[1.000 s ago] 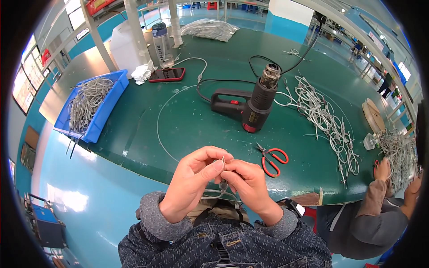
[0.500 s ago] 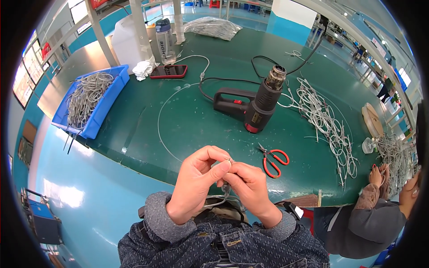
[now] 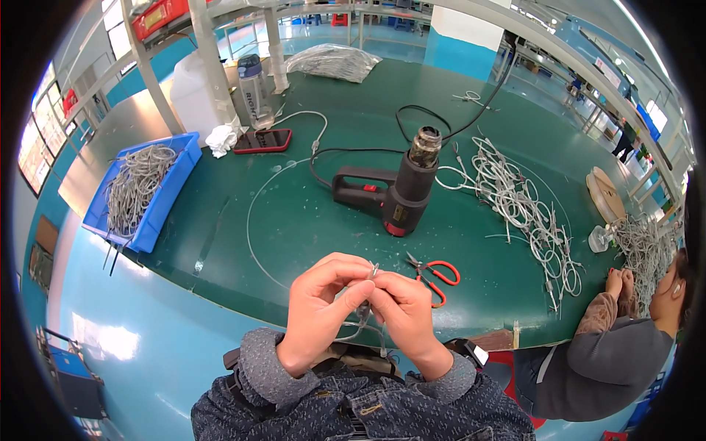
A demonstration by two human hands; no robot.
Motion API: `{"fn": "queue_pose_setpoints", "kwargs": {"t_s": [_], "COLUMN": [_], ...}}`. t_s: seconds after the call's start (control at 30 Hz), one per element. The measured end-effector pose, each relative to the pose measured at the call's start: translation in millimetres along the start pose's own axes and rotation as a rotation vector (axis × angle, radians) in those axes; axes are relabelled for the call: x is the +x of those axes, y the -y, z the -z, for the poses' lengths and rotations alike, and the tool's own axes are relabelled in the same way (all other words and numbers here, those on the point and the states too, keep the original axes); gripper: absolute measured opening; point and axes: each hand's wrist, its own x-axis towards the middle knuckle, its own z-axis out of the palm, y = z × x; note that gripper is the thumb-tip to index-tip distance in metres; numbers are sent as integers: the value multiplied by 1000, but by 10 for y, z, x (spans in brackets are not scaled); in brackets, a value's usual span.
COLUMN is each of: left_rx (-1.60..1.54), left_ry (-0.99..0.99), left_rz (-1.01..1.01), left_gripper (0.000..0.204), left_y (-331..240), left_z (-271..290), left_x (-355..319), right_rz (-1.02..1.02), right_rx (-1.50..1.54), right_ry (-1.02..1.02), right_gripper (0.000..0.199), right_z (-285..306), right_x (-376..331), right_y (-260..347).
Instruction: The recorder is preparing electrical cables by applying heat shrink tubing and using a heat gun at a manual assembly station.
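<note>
My left hand (image 3: 318, 300) and my right hand (image 3: 403, 307) meet in front of me near the table's front edge, thumbs and fingertips pinched together. Between them they grip a thin grey cable (image 3: 360, 325), and its small end (image 3: 376, 270) pokes up above the fingertips. Part of the cable hangs below in a loop by my jacket. Just right of my right hand lie cutters (image 3: 437, 278) with red handles. Farther back, a black heat gun (image 3: 406, 192) stands on its base with the nozzle up. The fingers hide most of the held piece.
A blue tray (image 3: 170, 192) of grey cables sits left. Behind are a phone (image 3: 262, 140), crumpled tissue (image 3: 221, 140), bottle (image 3: 255, 94) and white jug (image 3: 193, 92). Tangled white cables (image 3: 509, 185) lie right, before a spool (image 3: 605, 195). A co-worker's hands (image 3: 619, 282) are at far right.
The fingertips have shifted slightly and more of the cable end shows above them. The view has turned a little, so the table things appear farther left.
</note>
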Motion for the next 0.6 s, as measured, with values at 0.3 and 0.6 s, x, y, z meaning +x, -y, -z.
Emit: {"fn": "queue_pose_setpoints", "kwargs": {"t_s": [0.3, 0.6], "left_rx": [160, 411], "left_ry": [-113, 4], "left_rz": [-189, -258], "left_gripper": [14, 15], "left_y": [-9, -155], "left_z": [-18, 4], "left_x": [466, 1450], "right_rz": [-114, -285], "right_rx": [259, 229], "right_ry": [-46, -2], "right_gripper": [29, 35], "right_z": [369, 456], "right_x": [111, 195], "right_y": [-59, -396]}}
